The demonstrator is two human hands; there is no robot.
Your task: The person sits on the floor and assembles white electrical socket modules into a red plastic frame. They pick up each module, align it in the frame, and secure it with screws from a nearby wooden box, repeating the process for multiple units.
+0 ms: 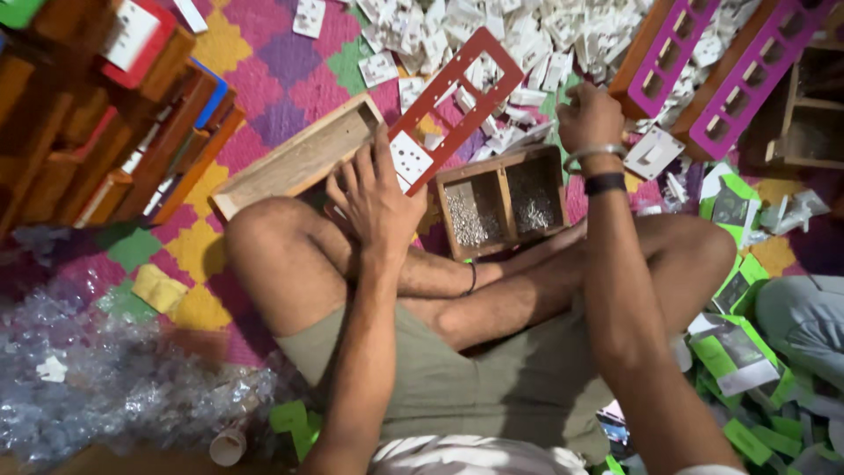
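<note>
Red strip point(457, 101) with its row of cut-outs lies slanted across the wooden tray point(299, 158), a white plate point(410, 158) seated at its near end. The left hand point(374, 198) lies spread and flat beside that end, holding nothing; pressing firmly should keep the strip from sliding. Beyond, the right hand point(589, 114) is curled at the white pile point(492, 35); whether it holds a piece I cannot tell.

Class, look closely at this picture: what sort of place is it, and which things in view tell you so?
Probably a small home workshop for assembling electrical switch boards, worked on the floor. Clues: a heap of white plastic socket parts, a wooden box of small screws, and a red cut-out plate under the left hand.
</note>
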